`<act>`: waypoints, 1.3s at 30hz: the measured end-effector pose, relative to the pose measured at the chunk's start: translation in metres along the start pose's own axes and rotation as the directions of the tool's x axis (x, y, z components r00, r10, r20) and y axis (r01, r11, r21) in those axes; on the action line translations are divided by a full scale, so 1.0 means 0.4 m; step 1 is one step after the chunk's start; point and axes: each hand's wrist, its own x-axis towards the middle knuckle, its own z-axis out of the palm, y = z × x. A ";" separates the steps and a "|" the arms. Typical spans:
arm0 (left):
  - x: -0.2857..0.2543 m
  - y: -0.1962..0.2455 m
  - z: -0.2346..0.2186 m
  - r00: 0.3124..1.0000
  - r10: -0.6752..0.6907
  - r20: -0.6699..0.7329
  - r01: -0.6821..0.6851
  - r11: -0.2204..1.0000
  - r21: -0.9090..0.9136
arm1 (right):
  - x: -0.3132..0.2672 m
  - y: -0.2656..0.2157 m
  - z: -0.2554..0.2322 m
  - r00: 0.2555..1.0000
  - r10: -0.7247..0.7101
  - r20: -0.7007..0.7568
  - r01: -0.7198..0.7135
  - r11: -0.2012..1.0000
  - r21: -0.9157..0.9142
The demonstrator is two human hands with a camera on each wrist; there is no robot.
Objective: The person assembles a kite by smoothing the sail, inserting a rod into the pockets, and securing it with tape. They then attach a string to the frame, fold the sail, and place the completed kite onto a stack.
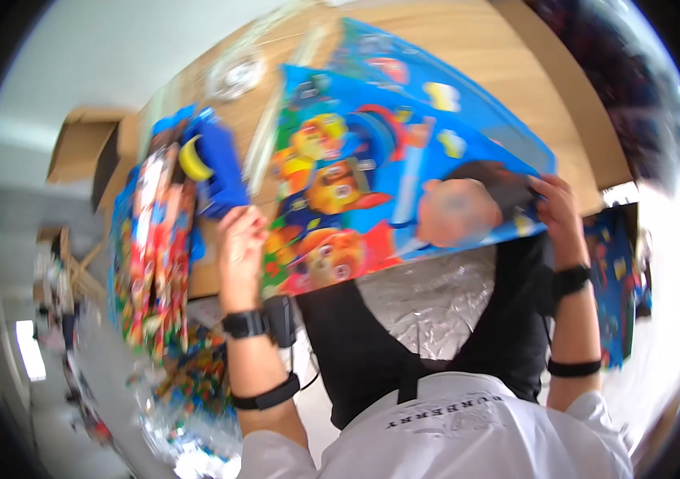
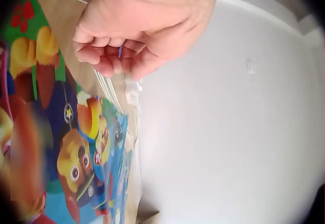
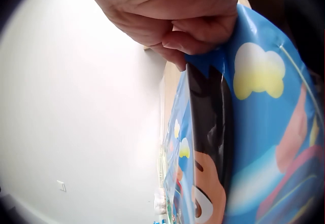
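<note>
A blue glossy sheet (image 1: 364, 180) printed with cartoon dogs and a child spreads over the wooden table and toward the lap. Its right edge is in my right hand (image 1: 561, 211), which pinches it between thumb and fingers; the plastic creases there in the right wrist view (image 3: 210, 59). My left hand (image 1: 240, 239) hangs beside the sheet's left edge, fingers curled in toward the thumb; I cannot tell whether they pinch anything small. Just past its fingertips is a blue tape dispenser (image 1: 222, 168) with a yellow part. Another blue printed sheet (image 1: 475, 104) overlaps at the far side.
Left of the dispenser lies a stack of folded printed plastic (image 1: 152, 231). A clear roll (image 1: 236, 72) sits at the table's far left, near an open cardboard box (image 1: 88, 148). More printed plastic (image 1: 192, 379) is low on the left. Another printed piece (image 1: 615, 287) hangs at right.
</note>
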 end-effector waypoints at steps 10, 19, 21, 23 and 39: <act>-0.039 -0.018 0.640 0.646 -0.011 0.764 -0.407 0.842 0.356 | -0.041 -0.011 0.007 0.994 -0.090 0.058 0.067 0.946 0.316; -0.051 -0.156 0.967 0.496 -0.187 0.848 -0.423 0.801 0.424 | -0.039 0.002 -0.009 0.987 -0.117 0.108 0.053 0.881 0.470; -0.044 -0.168 0.976 0.513 -0.225 0.829 -0.390 0.799 0.458 | -0.038 0.001 -0.011 0.987 -0.110 0.114 0.040 0.872 0.489; -0.034 -0.177 0.973 0.520 -0.235 0.821 -0.382 0.796 0.470 | -0.039 0.001 -0.013 0.988 -0.110 0.110 0.043 0.871 0.490; -0.018 -0.204 0.974 0.525 -0.263 0.810 -0.398 0.765 0.506 | -0.042 0.004 -0.013 0.985 -0.119 0.126 0.040 0.864 0.502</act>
